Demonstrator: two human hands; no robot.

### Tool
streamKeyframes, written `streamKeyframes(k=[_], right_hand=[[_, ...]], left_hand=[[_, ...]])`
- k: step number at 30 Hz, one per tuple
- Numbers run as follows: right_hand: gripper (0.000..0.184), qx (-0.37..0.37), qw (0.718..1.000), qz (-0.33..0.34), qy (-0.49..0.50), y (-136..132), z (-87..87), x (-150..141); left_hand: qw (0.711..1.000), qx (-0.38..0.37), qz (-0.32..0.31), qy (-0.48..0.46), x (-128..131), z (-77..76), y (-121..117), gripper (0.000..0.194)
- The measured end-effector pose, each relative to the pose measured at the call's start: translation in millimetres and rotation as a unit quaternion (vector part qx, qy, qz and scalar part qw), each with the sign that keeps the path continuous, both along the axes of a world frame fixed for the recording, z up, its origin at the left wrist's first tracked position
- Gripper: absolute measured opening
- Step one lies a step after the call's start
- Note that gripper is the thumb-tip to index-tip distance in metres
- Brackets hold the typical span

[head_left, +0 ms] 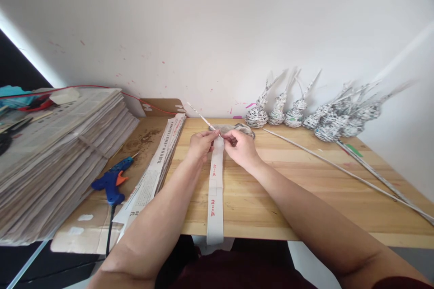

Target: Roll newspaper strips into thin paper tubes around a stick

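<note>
A long pale paper strip (215,198) with red writing lies on the table and runs toward me, its near end hanging over the front edge. At its far end, my left hand (202,142) pinches the paper where it is rolled into a thin tube. The rolled end (200,116) pokes out up and to the left. Close beside it, my right hand (241,148) is closed, thumb and fingertips pinching the same strip. Behind my hands rests a greyish cloth-like thing (249,131), partly hidden by them.
To the left are a tall stack of newspapers (84,140), a blue glue gun (113,180) on cardboard (81,235), and a pile of cut newspaper strips (162,153). Several woven paper gourds (257,115) stand along the wall. Long paper rods (325,159) lie across the right side.
</note>
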State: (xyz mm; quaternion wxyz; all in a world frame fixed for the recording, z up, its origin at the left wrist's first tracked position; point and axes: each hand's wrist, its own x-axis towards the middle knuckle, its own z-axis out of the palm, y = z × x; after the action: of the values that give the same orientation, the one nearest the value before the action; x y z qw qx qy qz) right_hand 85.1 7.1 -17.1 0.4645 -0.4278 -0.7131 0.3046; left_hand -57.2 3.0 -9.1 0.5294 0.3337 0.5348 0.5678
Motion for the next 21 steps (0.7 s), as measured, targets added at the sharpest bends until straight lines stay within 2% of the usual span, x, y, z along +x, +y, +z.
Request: streamKeyframes(k=[2, 4, 6, 9, 11, 14, 17, 19, 21], right_hand=[[0.012, -0.093, 0.994, 0.013, 0.055, 2, 1.7, 1], [0.015, -0.202, 0.974, 0.026, 0.102, 5, 3.6, 2], [0.021, -0.277, 0.95, 0.054, 0.132, 7, 5.1, 3], [0.028, -0.319, 0.93, 0.095, 0.157, 7, 5.7, 4], [0.028, -0.322, 0.929, 0.088, 0.16, 7, 4.5, 4], [0.026, -0.274, 0.953, 0.067, 0.109, 5, 2.3, 3], [0.024, -0.136, 0.989, 0.047, -0.037, 2, 3.8, 5], [0.027, -0.037, 0.988, 0.038, -0.148, 0, 7.7, 8], [0.034, 0.025, 0.975, 0.024, -0.218, 0, 12.1, 14]], left_hand=[[1.0, 0.002, 0.0, 0.003, 0, -0.3, 0, 0.035], [1.0, 0.004, -0.016, 0.006, 0, -0.4, 0, 0.036], [0.999, 0.008, -0.038, 0.011, 0, 0.0, 0, 0.036], [0.998, 0.014, -0.06, 0.024, 1, 1.7, -2, 0.038], [0.997, 0.016, -0.066, 0.038, 2, 3.5, -3, 0.038], [0.996, 0.015, -0.059, 0.071, 3, 6.0, -5, 0.036], [0.992, 0.013, -0.051, 0.11, 3, 7.3, -6, 0.032], [0.991, 0.008, -0.048, 0.124, 3, 7.6, -6, 0.031], [0.992, 0.011, -0.039, 0.122, 2, 8.1, -6, 0.03]])
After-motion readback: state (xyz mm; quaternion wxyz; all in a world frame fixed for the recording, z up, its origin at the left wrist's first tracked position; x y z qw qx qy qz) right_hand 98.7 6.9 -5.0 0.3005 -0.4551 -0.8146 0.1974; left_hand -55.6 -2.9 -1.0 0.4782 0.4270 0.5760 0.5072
